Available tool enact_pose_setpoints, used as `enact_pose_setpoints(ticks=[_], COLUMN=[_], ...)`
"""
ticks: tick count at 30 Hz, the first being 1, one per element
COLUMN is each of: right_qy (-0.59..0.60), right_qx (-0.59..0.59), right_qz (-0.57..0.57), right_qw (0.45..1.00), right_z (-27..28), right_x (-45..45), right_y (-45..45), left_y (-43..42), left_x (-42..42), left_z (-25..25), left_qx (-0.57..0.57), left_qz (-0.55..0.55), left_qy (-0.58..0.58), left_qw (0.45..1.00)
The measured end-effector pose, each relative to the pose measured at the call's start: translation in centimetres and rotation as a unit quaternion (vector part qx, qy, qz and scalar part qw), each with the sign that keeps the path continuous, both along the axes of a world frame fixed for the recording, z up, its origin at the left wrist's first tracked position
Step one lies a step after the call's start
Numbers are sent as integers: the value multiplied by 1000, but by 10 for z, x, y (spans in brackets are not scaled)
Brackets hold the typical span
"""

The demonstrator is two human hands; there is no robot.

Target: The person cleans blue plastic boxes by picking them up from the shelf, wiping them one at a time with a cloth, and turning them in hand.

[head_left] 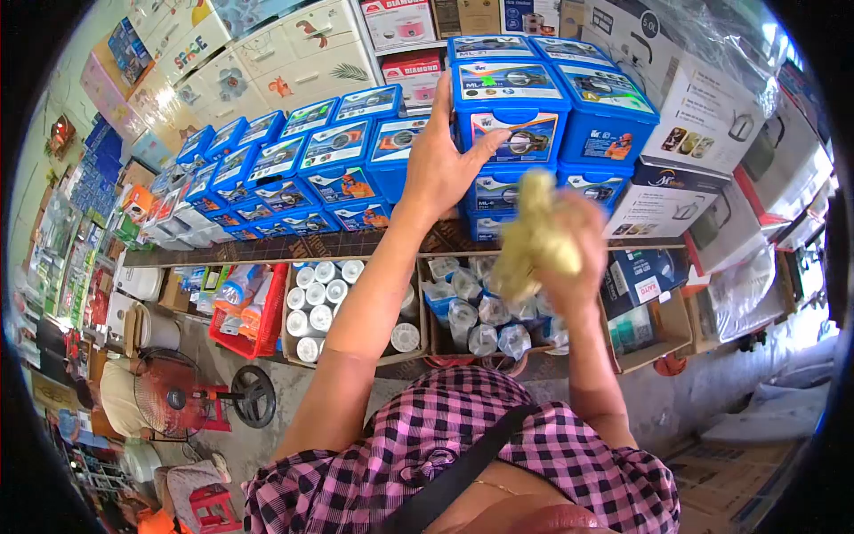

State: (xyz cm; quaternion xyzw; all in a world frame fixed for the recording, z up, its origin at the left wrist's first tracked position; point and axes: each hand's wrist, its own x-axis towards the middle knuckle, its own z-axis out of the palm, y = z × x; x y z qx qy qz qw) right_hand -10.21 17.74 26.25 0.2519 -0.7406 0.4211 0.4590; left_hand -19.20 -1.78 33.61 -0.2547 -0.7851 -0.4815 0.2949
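blue box (523, 138): sits at the upper front left of the blue stack (592, 182), above the shelf (311, 250). printed front faces the wearer, lid upward; long axis cannot be told.

left hand (445, 169): spread wide, fingers extended up along the box's left side, thumb laid across its front; whether it bears any weight cannot be told.

right hand (578, 254): blurred, curled closed around a bunched yellowish cloth (536, 236). cloth appears before the stack's lower boxes, long axis roughly upright in view, narrow end pointing away from the wearer.
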Motion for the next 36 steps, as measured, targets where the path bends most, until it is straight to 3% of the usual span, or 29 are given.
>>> enact_pose_setpoints(ticks=[3,6,9,11,13,15,17,20,21,23,25,29,31,33,36], right_qy=[118,93,25,-14,-26,-27,41,55,43,34,32,-35,-13,67,162], right_qx=[-36,31,88,103,87,22,-44,6,30,118,134,131,73,-12,-14], right_qz=[-262,-263,-262,-260,-225,-189,-205,-266,-227,-257,-241,-172,-128,-151,-228], right_qw=[957,960,961,960,970,981,977,962,972,958,961,976,989,986,960], right_z=[14,-41,-82,-98,-87,-60,-21,16,8,-29,-72,-104,-77,-30,39], right_x=[-47,-66,-46,-39,-33,-28,-31,-38,-46,-51,-51,-34,-32,-29,-45], right_y=[28,28,25,32,45,51,53,54,54,44,38,52,58,59,69], left_y=[6,8,-2,-9,-19,-26,-24,-19,-18,-17,-17,-12,-11,-11,-6], left_x=[3,11,6,14,10,9,6,6,7,7,8,9,10,10,14], left_z=[-7,-4,-6,5,0,-3,-14,-30,-31,-31,-34,-39,-39,-42,-40], left_qx=[7,10,-69,-117,-111,-241,-244,-288,-289,-304,-301,-297,-306,-304,-296], left_qz=[7,1,44,39,29,65,72,146,149,155,162,184,177,201,195], left_qy=[12,-14,35,-25,-30,-2,41,92,93,88,109,119,138,135,128], left_qw=[1000,1000,996,992,993,968,966,942,941,936,933,929,925,921,926])
